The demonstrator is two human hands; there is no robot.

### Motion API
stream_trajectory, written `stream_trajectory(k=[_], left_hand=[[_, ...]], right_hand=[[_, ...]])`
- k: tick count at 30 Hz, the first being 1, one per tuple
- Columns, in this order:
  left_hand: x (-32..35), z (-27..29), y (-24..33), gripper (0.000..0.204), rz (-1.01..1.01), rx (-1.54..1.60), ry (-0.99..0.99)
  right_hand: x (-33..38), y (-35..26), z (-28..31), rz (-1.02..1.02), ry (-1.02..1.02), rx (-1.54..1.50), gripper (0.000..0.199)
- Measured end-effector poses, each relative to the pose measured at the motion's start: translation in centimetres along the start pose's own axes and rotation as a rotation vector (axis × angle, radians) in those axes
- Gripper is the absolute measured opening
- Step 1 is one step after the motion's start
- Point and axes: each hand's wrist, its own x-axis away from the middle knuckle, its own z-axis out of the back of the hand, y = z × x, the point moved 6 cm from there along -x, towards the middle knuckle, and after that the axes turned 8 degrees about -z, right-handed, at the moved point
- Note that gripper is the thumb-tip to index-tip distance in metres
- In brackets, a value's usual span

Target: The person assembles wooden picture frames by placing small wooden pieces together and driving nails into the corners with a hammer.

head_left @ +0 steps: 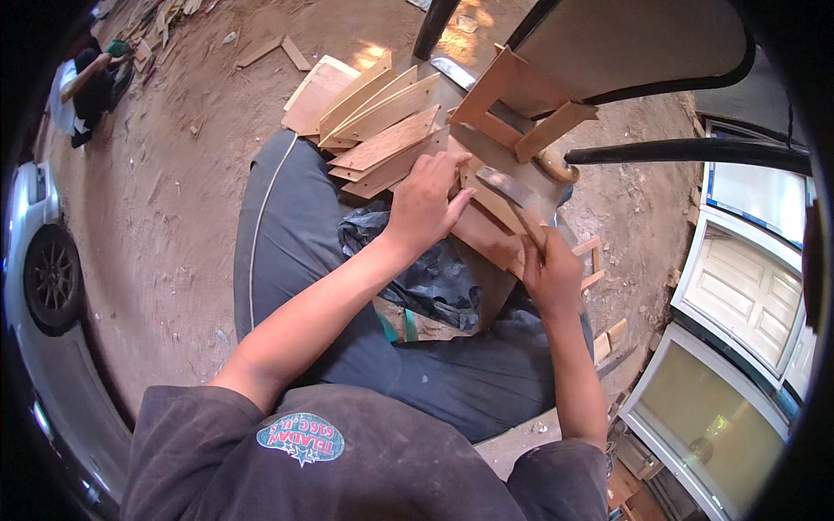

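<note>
Hammer (523, 215) slants headfirst up-left, gripped by right hand (553, 271); whether left hand (427, 198) pinches is unclear.

A wooden-handled tool (526, 220) and a wooden board (485, 233), close together
The right hand (554, 271) grips the tool, its metal end near the left hand (427, 198), which touches the board; wooden slats (382, 149) lie beyond; a car (65, 365) stands far left.

A wooden-handled hammer (506, 187) slants over a flat brown wooden panel (486, 236).
</note>
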Motion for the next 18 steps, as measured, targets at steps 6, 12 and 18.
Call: stream_trajectory(k=[6, 12, 18], left_hand=[[0.3, -0.1, -0.2, 0.048, 0.024, 0.002, -0.02], [0.1, 0.2, 0.0, 0.047, 0.004, -0.009, 0.0], [-0.1, 0.2, 0.2, 0.047, -0.025, -0.005, 0.012]], right_hand=[[-0.2, 0.4, -0.9, 0.01, -0.043, 0.094, 0.02], [0.5, -0.2, 0.0, -0.047, -0.029, -0.02, 0.019], [0.4, -0.2, -0.1, -0.075, -0.04, 0.023, 0.019]])
